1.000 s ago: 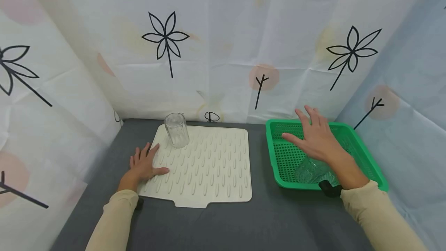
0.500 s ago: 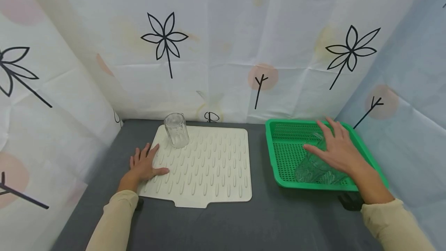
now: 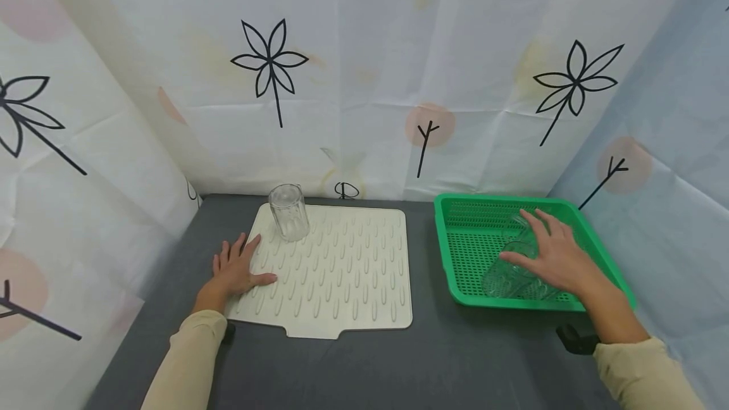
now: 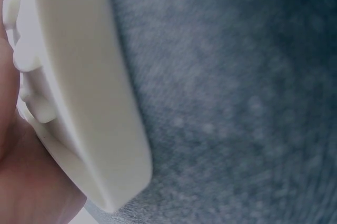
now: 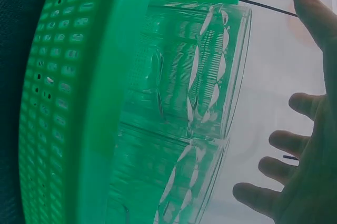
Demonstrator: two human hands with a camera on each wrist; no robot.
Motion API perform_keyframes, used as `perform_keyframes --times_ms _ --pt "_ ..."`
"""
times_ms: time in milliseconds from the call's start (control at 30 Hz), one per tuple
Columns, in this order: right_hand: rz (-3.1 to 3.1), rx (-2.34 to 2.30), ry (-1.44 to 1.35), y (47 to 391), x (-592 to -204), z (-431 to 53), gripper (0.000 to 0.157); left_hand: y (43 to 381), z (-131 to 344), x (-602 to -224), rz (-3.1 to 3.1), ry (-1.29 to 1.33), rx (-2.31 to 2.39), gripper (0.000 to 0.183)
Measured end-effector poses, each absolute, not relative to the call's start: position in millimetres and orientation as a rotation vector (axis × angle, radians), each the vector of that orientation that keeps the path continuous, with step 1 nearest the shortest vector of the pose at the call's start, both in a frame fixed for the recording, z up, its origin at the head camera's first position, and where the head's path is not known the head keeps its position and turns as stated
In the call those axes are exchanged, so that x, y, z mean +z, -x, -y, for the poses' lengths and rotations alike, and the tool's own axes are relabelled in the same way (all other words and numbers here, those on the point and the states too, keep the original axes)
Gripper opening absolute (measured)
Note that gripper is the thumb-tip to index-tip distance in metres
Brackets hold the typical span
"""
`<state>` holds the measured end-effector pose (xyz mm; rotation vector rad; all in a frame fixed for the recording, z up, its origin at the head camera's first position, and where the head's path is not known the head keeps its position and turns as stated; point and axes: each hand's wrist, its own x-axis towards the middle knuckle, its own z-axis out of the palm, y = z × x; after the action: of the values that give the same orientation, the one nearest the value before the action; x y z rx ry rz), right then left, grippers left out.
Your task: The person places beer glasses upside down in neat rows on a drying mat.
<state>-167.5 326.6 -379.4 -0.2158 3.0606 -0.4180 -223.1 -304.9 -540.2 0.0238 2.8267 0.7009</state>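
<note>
A cream-coloured ridged mat [image 3: 342, 271] lies on the table, and my left hand [image 3: 233, 271] rests on its left edge with fingers spread. In the left wrist view the mat's thick edge [image 4: 95, 92] is close by, beside part of the hand. One clear drinking glass [image 3: 289, 214] stands at the mat's back left corner. My right hand [image 3: 560, 261] hovers over the green basket [image 3: 447, 271], fingers apart and holding nothing. Below it are clear glasses in the basket, partly hidden by the hand. The right wrist view shows two, a faceted glass [image 5: 179, 71] and its neighbour [image 5: 158, 176], side by side.
A dark grey cloth [image 3: 421, 366] covers the table. White printed curtains [image 3: 364, 81] hang behind and at both sides, close to the basket's right side. A dark gap of table separates mat and basket.
My right hand has moved right and down toward the glasses in the basket, after being higher over its middle. The left hand, mat and standing glass have stayed put.
</note>
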Motion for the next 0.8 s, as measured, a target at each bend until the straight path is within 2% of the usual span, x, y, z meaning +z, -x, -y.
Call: perform_keyframes --times_ms 433,800 --pt "-3.029 -0.330 0.285 166.2 -385.3 -326.1 0.109 223.2 304.8 -539.2 -2.827 -0.033 0.724 0.124" --pt "-2.987 -0.236 0.322 163.2 -386.5 -322.3 0.092 221.2 303.9 -537.5 -2.832 -0.026 0.710 0.122"
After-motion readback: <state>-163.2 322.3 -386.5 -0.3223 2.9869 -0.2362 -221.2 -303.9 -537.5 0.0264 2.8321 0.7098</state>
